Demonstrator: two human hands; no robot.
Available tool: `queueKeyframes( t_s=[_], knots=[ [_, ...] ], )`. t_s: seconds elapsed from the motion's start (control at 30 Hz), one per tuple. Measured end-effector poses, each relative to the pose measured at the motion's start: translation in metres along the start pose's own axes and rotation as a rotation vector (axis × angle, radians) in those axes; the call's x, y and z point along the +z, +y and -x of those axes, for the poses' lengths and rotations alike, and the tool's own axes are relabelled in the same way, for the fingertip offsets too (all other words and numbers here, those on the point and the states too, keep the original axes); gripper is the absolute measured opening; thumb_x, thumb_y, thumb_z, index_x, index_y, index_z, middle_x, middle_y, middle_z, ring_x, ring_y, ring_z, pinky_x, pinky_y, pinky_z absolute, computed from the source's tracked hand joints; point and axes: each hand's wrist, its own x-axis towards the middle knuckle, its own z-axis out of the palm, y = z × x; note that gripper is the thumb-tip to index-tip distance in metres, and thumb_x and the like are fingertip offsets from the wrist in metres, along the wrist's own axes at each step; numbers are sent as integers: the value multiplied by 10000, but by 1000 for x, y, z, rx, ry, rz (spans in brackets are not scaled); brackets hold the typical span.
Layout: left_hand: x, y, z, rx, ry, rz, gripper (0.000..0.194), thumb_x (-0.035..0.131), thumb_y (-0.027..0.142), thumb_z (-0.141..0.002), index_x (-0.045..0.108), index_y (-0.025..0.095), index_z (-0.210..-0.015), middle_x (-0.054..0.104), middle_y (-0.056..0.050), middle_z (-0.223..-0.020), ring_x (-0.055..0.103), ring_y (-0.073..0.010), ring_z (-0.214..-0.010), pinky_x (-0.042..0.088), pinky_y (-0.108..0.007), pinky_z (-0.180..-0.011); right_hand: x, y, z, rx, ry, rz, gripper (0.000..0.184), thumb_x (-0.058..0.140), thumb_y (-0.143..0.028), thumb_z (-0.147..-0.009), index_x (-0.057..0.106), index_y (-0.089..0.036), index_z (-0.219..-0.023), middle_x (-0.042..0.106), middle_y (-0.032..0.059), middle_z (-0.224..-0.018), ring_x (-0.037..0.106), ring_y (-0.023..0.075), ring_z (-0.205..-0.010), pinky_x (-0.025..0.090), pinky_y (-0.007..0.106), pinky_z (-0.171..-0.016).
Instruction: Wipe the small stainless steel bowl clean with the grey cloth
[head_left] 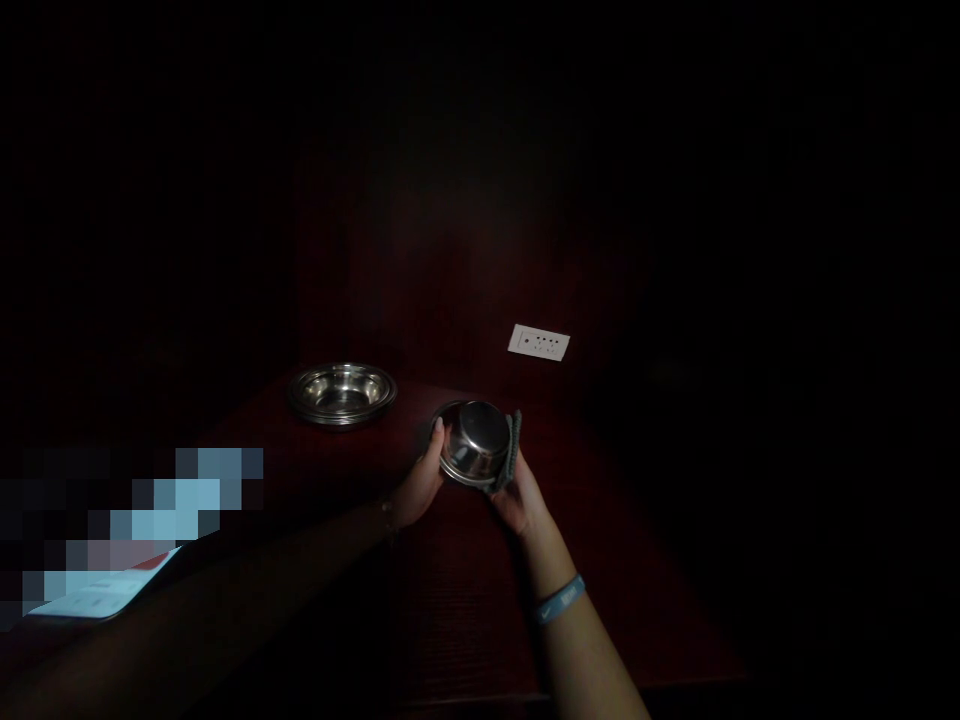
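Note:
A shiny metal bowl (480, 430) with a wide rim is held tilted above the table, its underside facing me. My left hand (421, 488) is closed on the left part of the rim, thumb across the near face and the other fingers hidden behind. On the opposite side my right hand (519, 497) is closed on a dark grey cloth (513, 450), which it presses against the bowl's rim. A blue wristband circles my right wrist.
Several similar metal bowls (343, 418) appear stacked on the dark red table (465, 600) at the back left. A white socket panel (539, 342) is on the back wall. A lit screen (112, 592), partly pixelated, lies at the lower left. Deep shadow hides the surroundings.

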Motion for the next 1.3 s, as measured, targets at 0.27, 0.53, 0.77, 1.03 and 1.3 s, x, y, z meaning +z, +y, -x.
queueKeyframes(
  t_s=[0.27, 0.53, 0.77, 1.03, 1.3],
  knots=[
    [-4, -3, -1, -7, -29, -17, 268, 584, 259, -884, 692, 152, -1105, 728, -85, -1109, 568, -207, -1222, 342, -289, -1107, -2, -6, -8, -159, 93, -117, 333, 487, -413, -912, 684, -175, -1036, 686, 66, -1181, 545, 219, -1237, 429, 355, -1063],
    [-9, 3, -12, -67, 52, 51, 299, 473, 330, -925, 702, 139, -939, 752, -81, -990, 640, -231, -1095, 368, -355, -1097, -5, 3, -11, -172, 86, 83, 383, 513, -474, -879, 661, -201, -1103, 681, 71, -1194, 543, 216, -1249, 391, 383, -1103],
    [-17, -3, -19, -73, 142, 58, 300, 462, 343, -938, 678, 135, -959, 752, -85, -975, 672, -224, -1031, 439, -348, -1038, -11, 5, -14, -124, 58, 120, 426, 511, -529, -873, 669, -207, -1103, 677, 60, -1210, 576, 223, -1212, 409, 402, -1089],
    [-22, -1, -24, 43, 190, 61, 372, 398, 388, -961, 677, 142, -972, 755, -83, -989, 675, -206, -1036, 479, -314, -988, 0, 8, -9, -120, -15, 155, 487, 428, -580, -900, 675, -234, -1139, 696, 36, -1174, 560, 198, -1235, 427, 381, -1074],
    [-17, 3, -22, 23, 274, 128, 468, 292, 411, -981, 615, 149, -1196, 751, -85, -1030, 664, -221, -1076, 464, -366, -1018, 2, 13, -9, -95, -35, 133, 509, 479, -543, -899, 641, -159, -1190, 706, 85, -1141, 627, 210, -1142, 393, 428, -1094]
  ],
)
